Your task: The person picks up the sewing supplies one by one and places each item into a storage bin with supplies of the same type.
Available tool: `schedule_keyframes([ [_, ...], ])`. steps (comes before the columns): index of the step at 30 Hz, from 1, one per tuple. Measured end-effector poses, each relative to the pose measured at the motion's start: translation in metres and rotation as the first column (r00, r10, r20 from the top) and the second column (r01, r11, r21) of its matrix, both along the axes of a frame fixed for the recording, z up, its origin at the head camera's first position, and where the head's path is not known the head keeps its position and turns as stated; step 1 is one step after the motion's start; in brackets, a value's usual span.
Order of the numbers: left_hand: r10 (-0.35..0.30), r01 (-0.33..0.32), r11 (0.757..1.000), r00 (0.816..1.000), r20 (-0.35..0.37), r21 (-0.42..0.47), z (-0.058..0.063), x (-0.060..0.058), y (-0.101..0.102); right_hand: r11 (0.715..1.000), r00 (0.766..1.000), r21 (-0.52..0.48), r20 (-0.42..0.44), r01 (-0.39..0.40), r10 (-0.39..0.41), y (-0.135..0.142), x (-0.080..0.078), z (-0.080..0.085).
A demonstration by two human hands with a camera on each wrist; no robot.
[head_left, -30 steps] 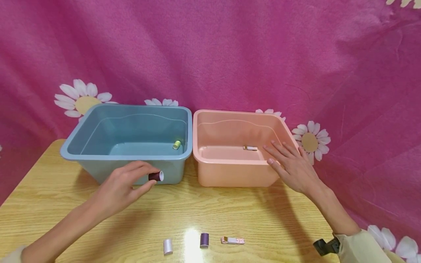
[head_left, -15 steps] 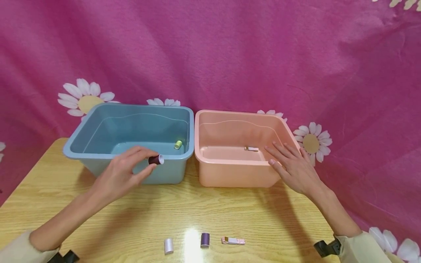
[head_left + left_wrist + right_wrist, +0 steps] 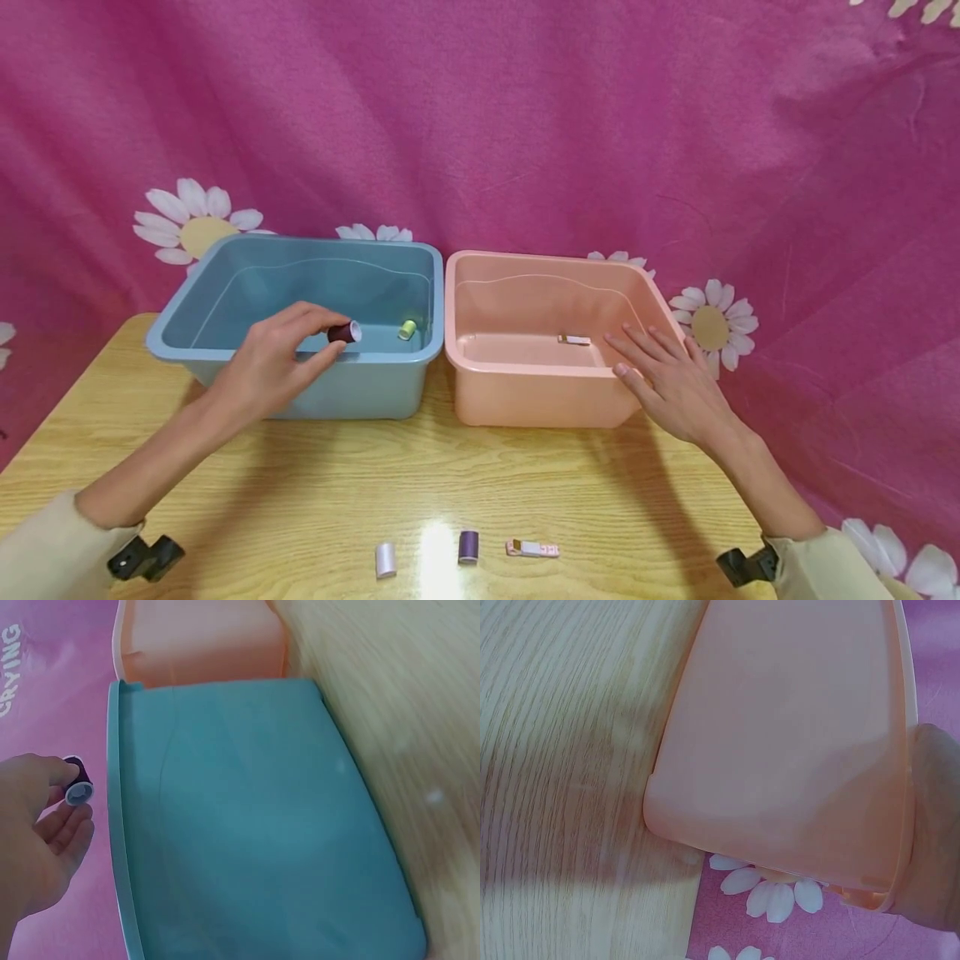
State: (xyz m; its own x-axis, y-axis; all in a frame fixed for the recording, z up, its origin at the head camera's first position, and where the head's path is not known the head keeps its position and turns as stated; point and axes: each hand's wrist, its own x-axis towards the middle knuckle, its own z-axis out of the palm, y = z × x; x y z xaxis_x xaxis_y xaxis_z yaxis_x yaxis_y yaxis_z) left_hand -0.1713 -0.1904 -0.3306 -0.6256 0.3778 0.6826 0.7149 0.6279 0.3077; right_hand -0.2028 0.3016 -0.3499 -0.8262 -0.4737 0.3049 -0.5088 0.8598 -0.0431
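Observation:
Between thumb and fingers, my left hand [image 3: 281,358] pinches a dark maroon spool of thread [image 3: 344,332] above the front rim of the blue bin [image 3: 292,357]. The left wrist view shows the same spool [image 3: 79,782] from its pale end. Inside the blue bin lies a yellow-green spool [image 3: 407,330], near its right wall. My right hand [image 3: 671,379] rests with spread, straight fingers at the front right corner of the pink bin [image 3: 540,368]. A small nail clipper [image 3: 573,340] lies on that bin's floor.
On the wooden table [image 3: 337,483], near its front, lie a white spool [image 3: 386,560], a purple spool [image 3: 468,547] and a pink-patterned nail clipper [image 3: 532,548]. The bins stand side by side before a magenta cloth [image 3: 480,125] with daisies.
My left hand has risen and moved forward with the maroon spool, from in front of the blue bin to over its rim. The right hand stays at the pink bin.

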Motion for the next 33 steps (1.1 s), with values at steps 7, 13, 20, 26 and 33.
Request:
schedule_keyframes([
  [7, 0.034, -0.033, 0.999, 0.998, 0.044, -0.021, 0.005, -0.012, -0.006, 1.0, 1.0, 0.004, 0.007, 0.003, -0.003, 0.001, -0.001, 0.0],
  [13, 0.074, -0.071, 0.997, 0.992, 0.106, -0.033, 0.002, -0.02, -0.01, 1.0, 1.0, -0.004, 0.013, 0.015, -0.015, -0.001, 0.001, 0.0],
  [20, 0.074, -0.069, 0.996, 0.991, 0.111, -0.048, 0.003, -0.031, -0.018, 1.0, 1.0, -0.01, 0.012, 0.021, -0.021, -0.001, 0.001, 0.0],
  [26, 0.076, -0.066, 0.995, 0.986, 0.146, -0.073, 0.006, -0.039, -0.023, 1.0, 1.0, -0.012, 0.015, 0.013, -0.013, -0.001, 0.002, 0.001],
  [33, 0.11, -0.09, 0.991, 0.97, 0.218, -0.097, 0.006, -0.05, -0.025, 1.0, 1.0, -0.01, 0.021, 0.014, -0.014, -0.002, 0.002, 0.002],
])
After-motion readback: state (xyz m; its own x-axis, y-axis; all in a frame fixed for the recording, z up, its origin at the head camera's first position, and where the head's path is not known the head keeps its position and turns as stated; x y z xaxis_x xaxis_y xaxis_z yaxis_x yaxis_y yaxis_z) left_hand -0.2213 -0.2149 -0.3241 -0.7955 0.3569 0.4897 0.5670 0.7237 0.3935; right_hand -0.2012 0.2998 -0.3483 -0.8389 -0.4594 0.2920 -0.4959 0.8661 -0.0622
